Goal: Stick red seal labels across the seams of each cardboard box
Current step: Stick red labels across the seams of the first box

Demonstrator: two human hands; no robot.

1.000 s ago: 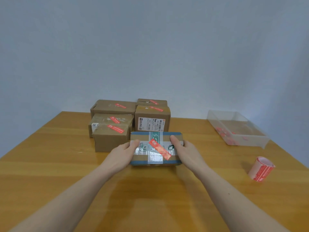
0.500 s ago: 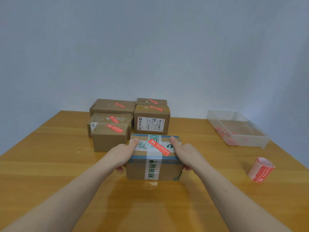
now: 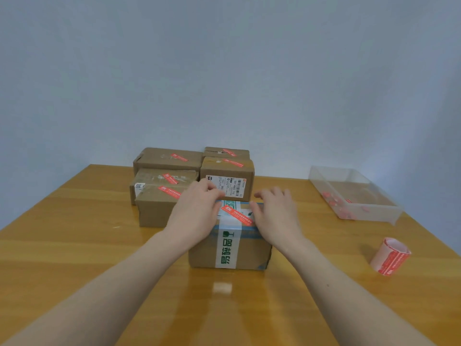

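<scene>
Packing station: sealed parcels [image 3: 192, 181], label roll [image 3: 390, 256]

Single head view: looks forward-down, close over table [image 3: 74, 245], toward wall.

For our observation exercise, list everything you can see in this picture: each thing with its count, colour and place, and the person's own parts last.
Front cardboard box: one, brown with white-and-green tape, table centre, red seal label on top.
Stacked cardboard boxes: five, brown, behind the front box, each with a red label on top.
Label roll: one, red and white, lying on the table at right.
Plastic tray: one, clear, far right, holding small red scraps.
Table: one, yellow-brown wood.
Wall: pale grey-blue, behind.
Left hand: resting on the front box's top, left side.
Right hand: fingers spread over the top, right side.
</scene>
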